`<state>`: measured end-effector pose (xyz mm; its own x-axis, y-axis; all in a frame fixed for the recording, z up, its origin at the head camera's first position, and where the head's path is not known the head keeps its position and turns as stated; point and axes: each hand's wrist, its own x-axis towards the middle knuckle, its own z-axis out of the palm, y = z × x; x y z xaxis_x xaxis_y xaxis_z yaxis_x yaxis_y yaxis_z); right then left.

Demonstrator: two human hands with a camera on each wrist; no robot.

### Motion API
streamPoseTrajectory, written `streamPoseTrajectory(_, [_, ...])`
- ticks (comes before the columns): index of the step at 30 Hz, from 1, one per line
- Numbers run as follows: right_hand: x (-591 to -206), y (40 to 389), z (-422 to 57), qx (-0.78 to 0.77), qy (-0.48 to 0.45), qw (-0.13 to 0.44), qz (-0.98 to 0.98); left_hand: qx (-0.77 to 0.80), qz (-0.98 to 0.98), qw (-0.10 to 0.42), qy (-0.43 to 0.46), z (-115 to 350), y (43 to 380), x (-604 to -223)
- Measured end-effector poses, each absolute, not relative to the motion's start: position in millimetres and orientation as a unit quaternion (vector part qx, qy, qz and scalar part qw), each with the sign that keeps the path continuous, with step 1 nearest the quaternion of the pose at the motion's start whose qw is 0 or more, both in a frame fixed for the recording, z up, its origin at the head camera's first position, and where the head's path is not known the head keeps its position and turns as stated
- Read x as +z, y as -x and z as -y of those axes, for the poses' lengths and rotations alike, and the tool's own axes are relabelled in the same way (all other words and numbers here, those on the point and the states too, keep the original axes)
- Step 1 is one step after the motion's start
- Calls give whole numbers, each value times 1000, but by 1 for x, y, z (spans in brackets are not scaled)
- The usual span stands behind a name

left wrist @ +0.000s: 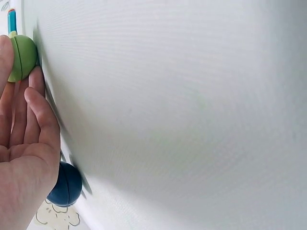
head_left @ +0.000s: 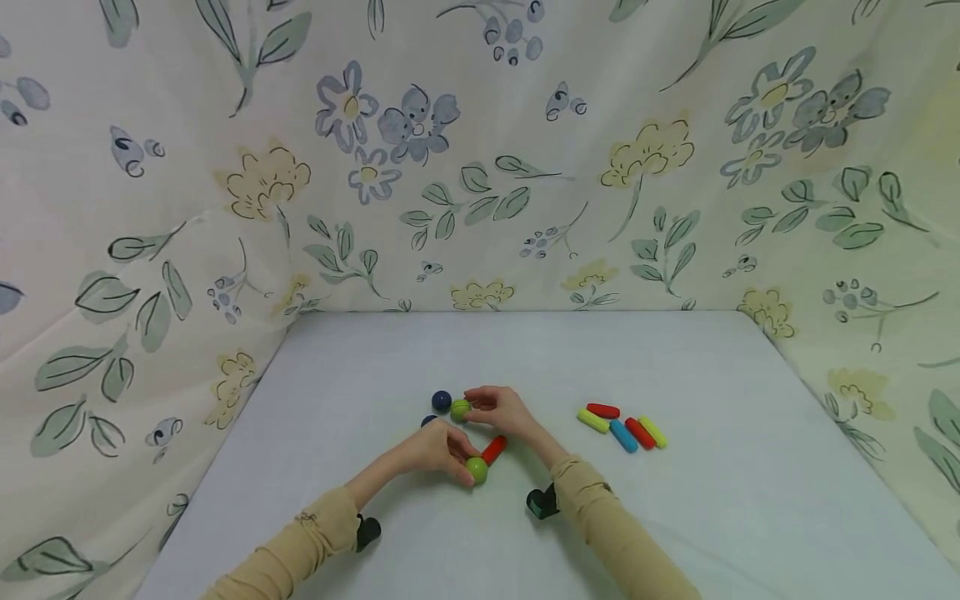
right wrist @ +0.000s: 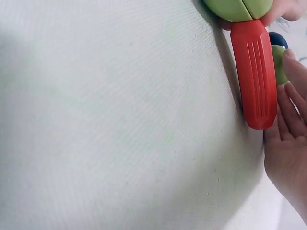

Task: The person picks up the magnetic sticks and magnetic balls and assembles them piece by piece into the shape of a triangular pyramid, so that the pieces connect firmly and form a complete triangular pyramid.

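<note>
My left hand [head_left: 435,447] pinches a green ball [head_left: 477,470] between thumb and fingers on the white table. Right beside that ball lies a red ridged stick [head_left: 494,450]; in the right wrist view the red stick's end [right wrist: 254,72] meets the green ball [right wrist: 239,8]. Farther back, my right hand [head_left: 504,410] holds a second green ball [head_left: 461,410] by its fingertips. A dark blue ball [head_left: 442,402] sits close to the second green ball. Another dark blue ball [head_left: 428,420] is partly hidden behind my left hand.
To the right lies a loose group of short sticks: a red one [head_left: 603,410], a yellow one [head_left: 593,421], a blue one [head_left: 623,436], another red one [head_left: 641,433] and another yellow one [head_left: 653,432]. Floral cloth [head_left: 480,208] hangs behind the white table [head_left: 750,500].
</note>
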<state>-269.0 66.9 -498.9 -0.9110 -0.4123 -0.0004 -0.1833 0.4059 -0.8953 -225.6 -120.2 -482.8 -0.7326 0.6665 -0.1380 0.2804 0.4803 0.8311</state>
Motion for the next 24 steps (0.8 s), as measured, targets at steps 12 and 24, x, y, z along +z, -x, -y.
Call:
streamPoseTrajectory(12, [-497,265,-60,-516,157,95,-836,434,-825,233,-276,119,224,-480])
streamPoseTrajectory(24, [-496,262,-63,-532,122,91,-833,431,-830,230,-270,119,224,-481])
